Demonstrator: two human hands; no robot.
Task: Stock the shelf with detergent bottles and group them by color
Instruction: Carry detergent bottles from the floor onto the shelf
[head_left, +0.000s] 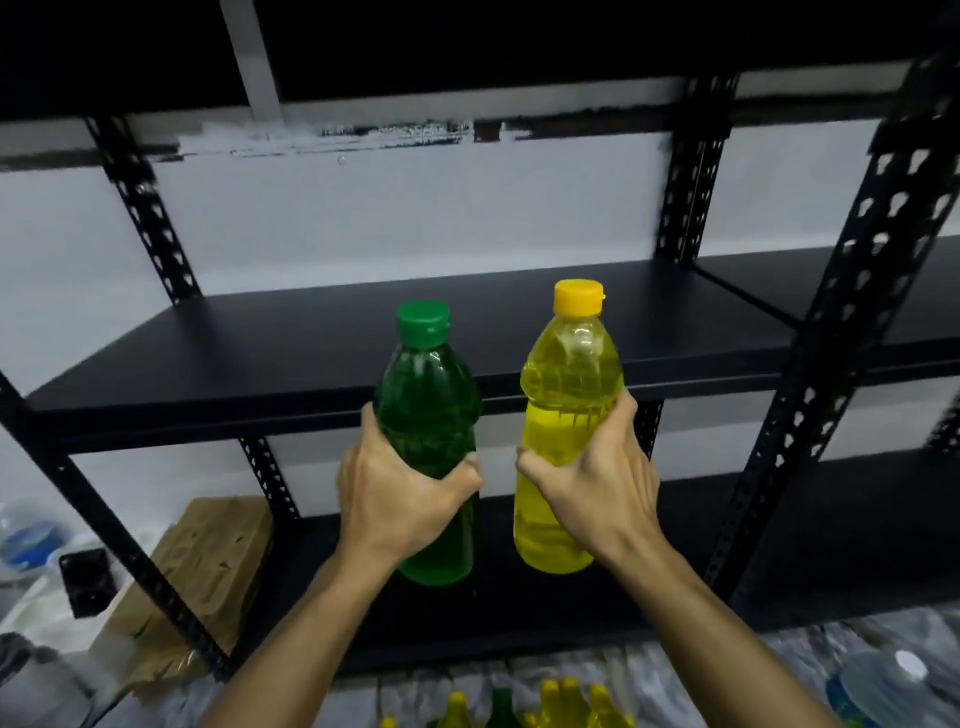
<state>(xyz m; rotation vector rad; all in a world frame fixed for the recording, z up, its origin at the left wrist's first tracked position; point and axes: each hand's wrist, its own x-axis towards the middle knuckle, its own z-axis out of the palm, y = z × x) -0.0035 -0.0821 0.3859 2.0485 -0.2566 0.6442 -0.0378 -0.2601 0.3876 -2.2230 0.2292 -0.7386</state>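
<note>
Black slotted-steel shelving (415, 332) stands against a pale wall, its middle board bare. Fingers of the left hand (400, 499) are wrapped around the green bottle (428, 415), and those of the right hand (592, 488) around the yellow bottle (569, 395); both bottles are upright, side by side, in front of the shelf edge. To place them well, I think each should go up over the edge and then well apart, one colour per side. Both are clear plastic, full, with caps matching the liquid. More bottles (571, 701) wait below.
</note>
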